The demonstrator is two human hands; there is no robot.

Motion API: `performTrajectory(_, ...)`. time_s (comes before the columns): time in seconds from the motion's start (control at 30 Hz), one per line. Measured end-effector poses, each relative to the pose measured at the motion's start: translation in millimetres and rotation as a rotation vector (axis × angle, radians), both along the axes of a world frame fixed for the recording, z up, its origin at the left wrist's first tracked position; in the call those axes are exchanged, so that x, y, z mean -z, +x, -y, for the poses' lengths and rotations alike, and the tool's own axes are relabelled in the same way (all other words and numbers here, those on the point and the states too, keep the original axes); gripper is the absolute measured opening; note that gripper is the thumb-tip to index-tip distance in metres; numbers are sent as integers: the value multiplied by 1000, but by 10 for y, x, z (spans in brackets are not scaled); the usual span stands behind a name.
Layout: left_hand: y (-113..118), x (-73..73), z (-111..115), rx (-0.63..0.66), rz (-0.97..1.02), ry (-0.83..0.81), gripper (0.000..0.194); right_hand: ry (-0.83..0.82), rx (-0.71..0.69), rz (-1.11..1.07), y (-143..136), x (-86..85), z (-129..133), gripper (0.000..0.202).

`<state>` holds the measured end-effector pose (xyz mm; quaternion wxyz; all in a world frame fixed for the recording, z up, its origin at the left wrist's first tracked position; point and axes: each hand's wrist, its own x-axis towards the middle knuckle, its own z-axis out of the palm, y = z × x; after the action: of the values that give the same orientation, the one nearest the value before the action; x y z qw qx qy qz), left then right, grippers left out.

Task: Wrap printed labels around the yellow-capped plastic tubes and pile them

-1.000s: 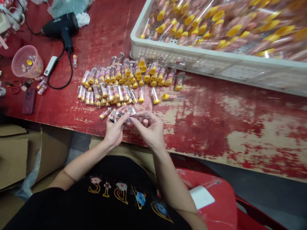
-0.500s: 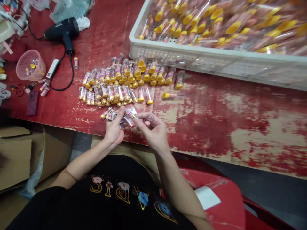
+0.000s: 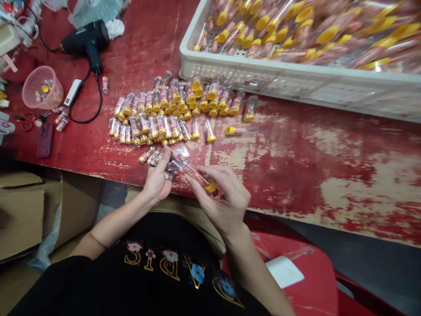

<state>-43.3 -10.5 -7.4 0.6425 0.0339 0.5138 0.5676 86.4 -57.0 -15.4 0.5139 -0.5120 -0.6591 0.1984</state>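
My left hand (image 3: 158, 179) is closed with the thumb on top, pinching clear printed plastic sleeves (image 3: 180, 153) near the table's front edge. Between the fingers of my right hand (image 3: 228, 199) lies a clear tube (image 3: 196, 174) with pink contents and a yellow cap. Its cap end sits in the right hand, and its far end meets the sleeves at my left fingers. Whether that end is inside a sleeve I cannot tell. Beside my left fingertips lie small labelled pieces (image 3: 147, 155). Just beyond stand many yellow-based labelled tubes (image 3: 161, 125) in a cluster.
A white crate (image 3: 279, 72) full of yellow-capped tubes takes up the back right. One tube (image 3: 235, 131) lies on its side on the red table (image 3: 296, 162). At left are a heat gun (image 3: 88, 41), a pink basket (image 3: 33, 90), scissors (image 3: 25, 120) and a phone (image 3: 45, 140).
My right hand has moved right and toward me, away from the left hand. The tube between the hands now shows along much of its length. My left hand has hardly moved.
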Motion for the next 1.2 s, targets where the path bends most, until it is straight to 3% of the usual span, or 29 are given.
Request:
performTrajectory(0.17,-2,-105,16,40,-44,10,45,64,116,97,20,-87,19,38)
performTrajectory(0.27,-4,-141,19,41,-83,22,50,31,105,71,24,-97,43,43)
performTrajectory(0.43,19,-139,47,63,-119,1,52,43,91,-63,19,-76,67,49)
performTrajectory(0.53,6,-132,28,25,-142,-9,51,-29,113,-131,28,-47,90,49)
performTrajectory(0.7,-54,-125,-44,25,-147,-24,44,-138,238,-427,37,17,123,35)
performTrajectory(0.8,-50,-124,-41,46,-119,-34,46,-172,180,-578,11,39,107,29)
performTrajectory(0.9,-23,-119,-10,57,-101,-43,49,-132,130,-501,-13,39,85,31)
performTrajectory(1.03,-13,-122,23,46,-111,23,53,4,166,-217,17,9,121,48)
performTrajectory(1.2,-52,-183,68,187,-110,82,53,-93,-26,-235,102,-26,190,50)
